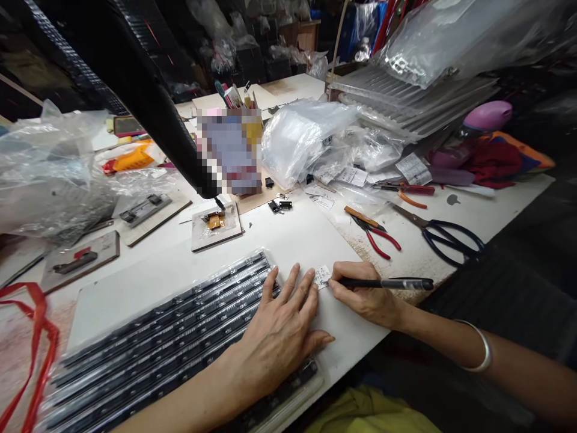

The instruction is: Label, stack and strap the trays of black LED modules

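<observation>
Left hand [279,337] flat on bagged tray [171,349], fingers pinning small label [323,276]; right hand [365,297] gripping pen [383,282], best kept steady, strokes light.

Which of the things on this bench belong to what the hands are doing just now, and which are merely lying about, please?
In use:
right hand gripping a black pen
small white paper label under the pen tip
left hand flat, fingers beside the label
bagged stack of black component trays

Lying about:
red-handled pliers
dark-handled scissors
clear plastic bags
red strap
</observation>
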`<state>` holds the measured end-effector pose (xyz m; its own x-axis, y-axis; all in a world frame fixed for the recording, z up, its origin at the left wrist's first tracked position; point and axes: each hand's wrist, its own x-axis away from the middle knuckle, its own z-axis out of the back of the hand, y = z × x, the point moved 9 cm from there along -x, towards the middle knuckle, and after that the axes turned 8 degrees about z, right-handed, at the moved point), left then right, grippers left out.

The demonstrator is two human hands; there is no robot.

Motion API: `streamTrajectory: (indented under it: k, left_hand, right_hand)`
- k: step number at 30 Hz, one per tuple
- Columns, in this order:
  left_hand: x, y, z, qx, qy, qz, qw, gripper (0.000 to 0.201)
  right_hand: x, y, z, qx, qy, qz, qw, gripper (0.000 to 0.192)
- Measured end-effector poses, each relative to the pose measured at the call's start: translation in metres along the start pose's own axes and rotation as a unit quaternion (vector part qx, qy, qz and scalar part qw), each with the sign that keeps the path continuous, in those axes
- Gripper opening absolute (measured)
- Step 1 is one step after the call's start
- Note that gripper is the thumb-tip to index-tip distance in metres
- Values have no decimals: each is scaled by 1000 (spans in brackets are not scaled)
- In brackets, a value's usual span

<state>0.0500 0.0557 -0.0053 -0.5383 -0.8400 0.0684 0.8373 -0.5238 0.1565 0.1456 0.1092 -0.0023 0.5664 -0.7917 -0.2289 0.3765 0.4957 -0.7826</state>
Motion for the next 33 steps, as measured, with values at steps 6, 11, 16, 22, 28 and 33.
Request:
streamTrajectory:
  k: [6, 11, 16, 22, 28, 33]
  left_hand:
    - [1, -1, -1, 7, 1, 3, 1000, 64]
    - [1, -1, -1, 10, -2, 3, 1000, 63]
    - [1, -2, 0, 8, -4, 3, 1000, 62]
    - [0, -2, 2, 6, -11, 1, 1000, 62]
    - [-1, -2, 3, 10, -23, 5, 1000, 62]
    - [-1, -2, 3, 8, -14, 3, 1000, 61]
  right_hand:
    - [-1, -1, -1, 1, -2, 0, 1000, 22]
    - [-3, 3, 1, -33, 8, -19, 999, 21]
    - [-2, 25, 8, -193, 38, -115, 974, 14]
    - [2, 19, 18, -120, 49, -70, 989, 2]
    - [1, 16, 16, -69, 42, -44, 996, 10]
    - [1, 9, 13, -30, 26, -7, 999, 17]
